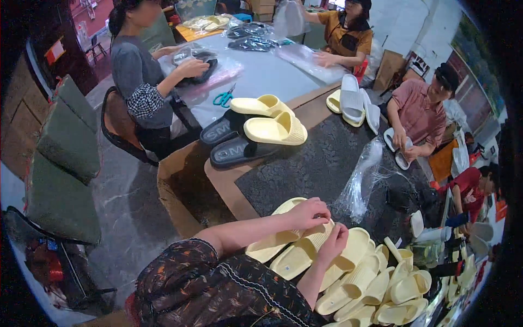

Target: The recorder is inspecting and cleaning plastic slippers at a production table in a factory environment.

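My left hand [310,212] is closed in a pinch above a pale yellow slide slipper [297,257], close to its strap. Just to the right, my right hand [333,243] also pinches near the same strap, fingertips pressed together. Whatever lies between the fingers is too small to make out. A second yellow slipper [272,240] lies partly under my left forearm. Another yellow slipper [348,253] sits beside my right hand. Beyond my hands, a bundle of thin clear plastic strands [357,188] rests on the dark textured mat [299,171].
Several yellow slippers [376,286] crowd the right side. Yellow slippers [275,129] sit on black slippers [239,152] at the table's left corner. Grey slippers [353,103] stand farther back. Teal scissors [223,98] lie on the white table. Co-workers sit around, one [422,109] handling slippers.
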The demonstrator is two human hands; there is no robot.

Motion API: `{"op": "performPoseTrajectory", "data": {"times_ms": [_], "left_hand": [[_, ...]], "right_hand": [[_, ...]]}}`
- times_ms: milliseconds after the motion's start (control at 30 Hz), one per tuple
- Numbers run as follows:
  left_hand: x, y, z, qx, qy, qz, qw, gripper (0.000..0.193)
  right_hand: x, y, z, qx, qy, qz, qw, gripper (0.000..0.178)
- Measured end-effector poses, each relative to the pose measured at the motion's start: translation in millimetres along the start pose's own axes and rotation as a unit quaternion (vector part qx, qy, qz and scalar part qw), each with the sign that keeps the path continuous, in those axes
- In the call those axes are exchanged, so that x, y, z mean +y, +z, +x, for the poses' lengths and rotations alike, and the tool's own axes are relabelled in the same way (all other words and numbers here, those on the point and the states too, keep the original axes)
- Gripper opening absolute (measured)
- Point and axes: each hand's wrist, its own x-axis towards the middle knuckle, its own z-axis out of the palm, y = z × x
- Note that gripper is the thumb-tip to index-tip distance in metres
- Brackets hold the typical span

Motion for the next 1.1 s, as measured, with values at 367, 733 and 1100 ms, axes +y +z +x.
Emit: {"op": "performPoseTrajectory", "data": {"times_ms": [367,733,1100], "left_hand": [[2,0,-1,-0.026,-0.013,0.003,1.0,0.012],[4,-2,0,-0.038,-0.007,0.013,0.999,0.011],[4,4,1,-0.027,-0.006,0.021,0.999,0.01]], "right_hand": [[6,-3,-1,-0.005,-0.01,0.019,1.0,0.013],[-1,0,-3,0.029,-0.004,0.042,0.999,0.012],[3,-7,-1,-0.014,-0.012,0.05,0.999,0.012]]}}
